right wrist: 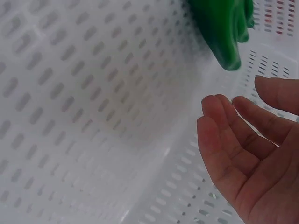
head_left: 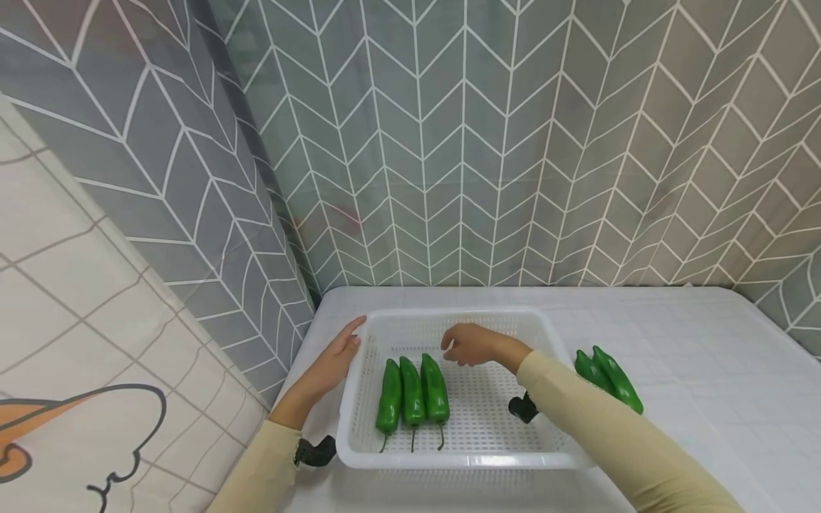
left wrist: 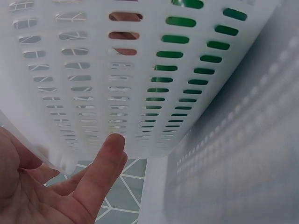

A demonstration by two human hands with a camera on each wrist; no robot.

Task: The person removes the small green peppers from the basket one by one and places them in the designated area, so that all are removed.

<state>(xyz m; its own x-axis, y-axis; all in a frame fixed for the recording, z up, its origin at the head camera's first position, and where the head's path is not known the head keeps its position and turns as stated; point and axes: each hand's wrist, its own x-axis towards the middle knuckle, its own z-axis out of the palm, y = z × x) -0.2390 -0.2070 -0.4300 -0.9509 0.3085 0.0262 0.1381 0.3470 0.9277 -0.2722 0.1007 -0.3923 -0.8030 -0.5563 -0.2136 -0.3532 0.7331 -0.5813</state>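
Three green peppers (head_left: 412,395) lie side by side in the left half of a white perforated basket (head_left: 449,462), stems toward the near side. My left hand (head_left: 330,367) is at the basket's left rim, its fingers extended; in the left wrist view one fingertip reaches the slotted outer wall (left wrist: 100,105). Over the basket floor, just right of the peppers' far tips, my right hand (head_left: 471,344) hovers with loosely bent fingers and nothing between them. The right wrist view has the pepper tips (right wrist: 226,51) beyond those fingers, apart from them.
Two more green peppers (head_left: 617,381) lie on the white-covered table (head_left: 699,399) to the basket's right, beside the right forearm. A grey patterned curtain (head_left: 462,142) hangs behind the table and along its left side.
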